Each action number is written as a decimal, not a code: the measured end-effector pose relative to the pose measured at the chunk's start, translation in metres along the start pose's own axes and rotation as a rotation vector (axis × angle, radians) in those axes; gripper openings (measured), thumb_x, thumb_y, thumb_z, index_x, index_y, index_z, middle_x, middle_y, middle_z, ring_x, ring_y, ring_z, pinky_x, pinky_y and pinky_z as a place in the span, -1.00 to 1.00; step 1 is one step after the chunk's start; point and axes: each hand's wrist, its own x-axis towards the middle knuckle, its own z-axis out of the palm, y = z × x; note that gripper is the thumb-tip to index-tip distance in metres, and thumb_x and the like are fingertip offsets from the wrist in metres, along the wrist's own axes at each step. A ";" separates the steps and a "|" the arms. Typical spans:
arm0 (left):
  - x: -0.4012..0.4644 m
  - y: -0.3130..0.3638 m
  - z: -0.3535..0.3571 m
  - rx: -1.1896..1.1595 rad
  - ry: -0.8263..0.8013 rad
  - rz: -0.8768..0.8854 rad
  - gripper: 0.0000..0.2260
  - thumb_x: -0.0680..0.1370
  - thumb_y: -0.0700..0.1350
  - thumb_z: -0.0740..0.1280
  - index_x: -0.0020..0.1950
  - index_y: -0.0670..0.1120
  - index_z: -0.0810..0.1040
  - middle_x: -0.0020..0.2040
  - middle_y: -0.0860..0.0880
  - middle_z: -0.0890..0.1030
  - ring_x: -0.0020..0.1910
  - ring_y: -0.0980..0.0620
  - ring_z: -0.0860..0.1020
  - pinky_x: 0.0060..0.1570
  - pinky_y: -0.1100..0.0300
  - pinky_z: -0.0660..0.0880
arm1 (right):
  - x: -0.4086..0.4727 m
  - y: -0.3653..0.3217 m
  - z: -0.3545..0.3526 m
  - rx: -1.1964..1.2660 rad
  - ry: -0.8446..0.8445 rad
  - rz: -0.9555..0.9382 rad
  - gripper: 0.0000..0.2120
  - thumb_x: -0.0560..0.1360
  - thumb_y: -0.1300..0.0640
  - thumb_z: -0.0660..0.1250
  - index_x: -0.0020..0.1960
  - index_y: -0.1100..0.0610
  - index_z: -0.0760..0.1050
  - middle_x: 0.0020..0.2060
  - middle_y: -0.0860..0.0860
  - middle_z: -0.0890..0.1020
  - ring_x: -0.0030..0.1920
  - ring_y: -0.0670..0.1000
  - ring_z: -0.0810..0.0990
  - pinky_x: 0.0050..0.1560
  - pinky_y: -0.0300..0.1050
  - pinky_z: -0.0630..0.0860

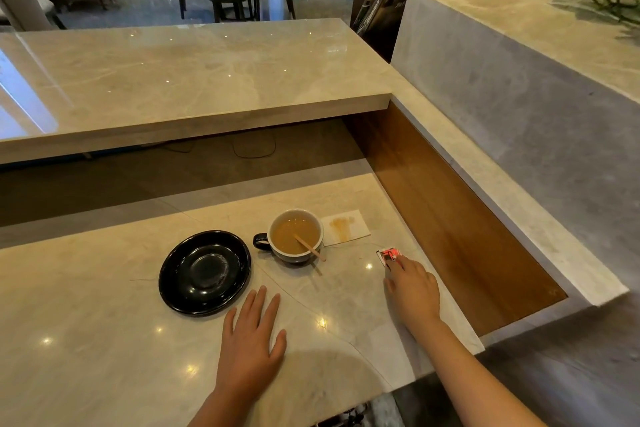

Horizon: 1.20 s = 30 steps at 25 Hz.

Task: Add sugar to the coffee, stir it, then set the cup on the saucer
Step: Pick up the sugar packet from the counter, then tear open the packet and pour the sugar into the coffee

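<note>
Pinching at the sugar packet, the right hand is risking a fumble — left hand lying flat, fingers apart, steadying nothing.

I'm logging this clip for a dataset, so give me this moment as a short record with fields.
cup: on the counter, full of light brown coffee, handle to the left
stick: wooden, leaning in the cup
saucer: black, bare, left of the cup
napkin: stained, right of the cup
sugar packet: on the counter under the right hand's fingertips
right hand: reaching onto the packet
left hand: flat on the counter, holding nothing
</note>
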 end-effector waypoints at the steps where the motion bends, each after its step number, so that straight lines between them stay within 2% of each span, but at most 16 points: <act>1: 0.000 0.000 0.000 0.007 0.000 -0.007 -0.37 0.46 0.27 -0.17 0.51 0.09 0.01 0.50 0.05 -0.07 0.41 0.13 -0.21 0.38 0.00 -0.21 | 0.001 0.001 -0.001 0.046 0.021 0.016 -0.78 0.48 0.17 0.30 0.13 0.15 0.53 0.06 0.08 0.64 -0.01 0.09 0.58 -0.12 -0.06 0.47; 4: 0.000 0.000 -0.001 0.016 -0.024 -0.013 -0.36 0.46 0.27 -0.17 0.51 0.09 0.02 0.51 0.04 -0.06 0.41 0.13 -0.22 0.37 0.01 -0.23 | 0.004 0.000 -0.003 0.143 0.026 0.082 -0.93 0.47 0.26 0.29 -0.08 0.22 0.54 -0.15 0.13 0.65 -0.27 0.04 0.47 -0.31 -0.14 0.31; 6: 0.000 0.000 -0.003 0.020 -0.036 -0.009 -0.36 0.45 0.27 -0.18 0.51 0.10 0.01 0.52 0.04 -0.07 0.41 0.13 -0.23 0.37 0.02 -0.25 | 0.002 0.000 0.000 0.163 0.037 0.095 -0.94 0.48 0.30 0.27 -0.15 0.25 0.52 -0.21 0.16 0.63 -0.33 0.01 0.39 -0.33 -0.14 0.26; 9: -0.001 0.003 -0.007 0.056 -0.052 -0.004 -0.34 0.43 0.28 -0.26 0.52 0.12 -0.08 0.52 0.05 -0.14 0.41 0.13 -0.27 0.36 0.02 -0.28 | -0.003 0.002 -0.001 0.231 0.108 0.119 -0.91 0.53 0.22 0.26 -0.12 0.21 0.52 -0.25 0.12 0.63 -0.35 -0.02 0.44 -0.37 -0.20 0.29; 11: -0.001 0.004 -0.009 0.074 -0.065 0.001 -0.32 0.40 0.29 -0.31 0.51 0.13 -0.14 0.51 0.06 -0.21 0.38 0.15 -0.33 0.35 0.03 -0.30 | -0.008 -0.003 -0.010 0.445 0.208 0.221 -0.89 0.54 0.13 0.26 -0.05 0.17 0.51 -0.23 0.07 0.62 -0.32 -0.03 0.51 -0.38 -0.28 0.34; 13: 0.000 0.004 -0.009 0.070 -0.056 0.006 -0.32 0.40 0.29 -0.31 0.51 0.13 -0.14 0.50 0.06 -0.21 0.36 0.16 -0.34 0.35 0.03 -0.31 | -0.009 -0.012 -0.025 0.783 0.243 0.376 -0.93 0.55 0.14 0.23 -0.03 0.14 0.44 -0.13 0.06 0.59 -0.21 0.00 0.56 -0.34 -0.32 0.42; 15: 0.000 0.002 -0.006 0.052 -0.035 0.007 -0.34 0.43 0.29 -0.25 0.52 0.12 -0.08 0.51 0.05 -0.15 0.39 0.14 -0.29 0.35 0.01 -0.29 | -0.009 -0.023 -0.039 1.164 0.167 0.489 -0.95 0.58 0.18 0.17 -0.04 0.11 0.40 -0.07 0.08 0.57 -0.15 0.08 0.63 -0.32 -0.20 0.58; 17: 0.001 -0.001 -0.002 0.032 -0.017 0.001 -0.36 0.46 0.27 -0.17 0.51 0.10 0.02 0.52 0.03 -0.05 0.43 0.10 -0.19 0.36 0.00 -0.24 | -0.010 -0.035 -0.054 1.444 0.080 0.568 -0.92 0.60 0.18 0.14 -0.04 0.10 0.40 -0.11 0.13 0.62 -0.24 0.15 0.69 -0.33 -0.01 0.66; 18: 0.001 -0.001 0.000 0.034 -0.016 0.002 -0.38 0.47 0.26 -0.13 0.51 0.09 0.07 0.52 0.02 0.00 0.44 0.08 -0.13 0.36 0.01 -0.22 | -0.010 -0.041 -0.060 1.505 0.062 0.582 -0.91 0.60 0.19 0.13 -0.02 0.13 0.40 -0.15 0.14 0.64 -0.32 0.12 0.69 -0.40 -0.05 0.65; 20: 0.000 -0.003 0.001 0.036 -0.032 0.013 -0.42 0.50 0.22 -0.03 0.48 0.05 0.20 0.50 -0.03 0.14 0.44 0.04 -0.01 0.35 0.02 -0.16 | -0.010 -0.051 -0.068 1.571 0.061 0.581 -0.88 0.61 0.19 0.10 -0.02 0.19 0.39 -0.22 0.14 0.63 -0.47 0.02 0.66 -0.55 -0.23 0.55; 23: 0.001 -0.004 0.002 0.062 -0.022 0.029 -0.45 0.50 0.20 0.05 0.45 0.03 0.28 0.46 -0.06 0.26 0.42 0.01 0.08 0.31 0.03 -0.10 | -0.009 -0.057 -0.071 1.649 0.040 0.589 -0.86 0.61 0.20 0.10 -0.06 0.20 0.39 -0.20 0.22 0.61 -0.56 -0.02 0.59 -0.64 -0.30 0.41; 27: 0.001 -0.005 0.004 0.075 0.013 0.023 -0.42 0.50 0.23 -0.03 0.48 0.06 0.21 0.49 -0.03 0.16 0.44 0.01 0.04 0.32 0.05 -0.21 | -0.008 -0.058 -0.072 1.721 0.005 0.594 -0.89 0.54 0.36 0.17 -0.02 0.22 0.43 -0.23 0.21 0.64 -0.49 -0.03 0.62 -0.53 -0.30 0.51; 30: 0.001 -0.004 0.005 0.079 0.010 0.027 -0.44 0.50 0.22 0.02 0.45 0.04 0.27 0.46 -0.05 0.25 0.42 -0.02 0.14 0.32 0.05 -0.14 | -0.007 -0.058 -0.074 1.775 -0.020 0.553 -0.87 0.48 0.41 0.25 -0.02 0.25 0.51 -0.33 0.15 0.65 -0.43 -0.07 0.64 -0.40 -0.32 0.58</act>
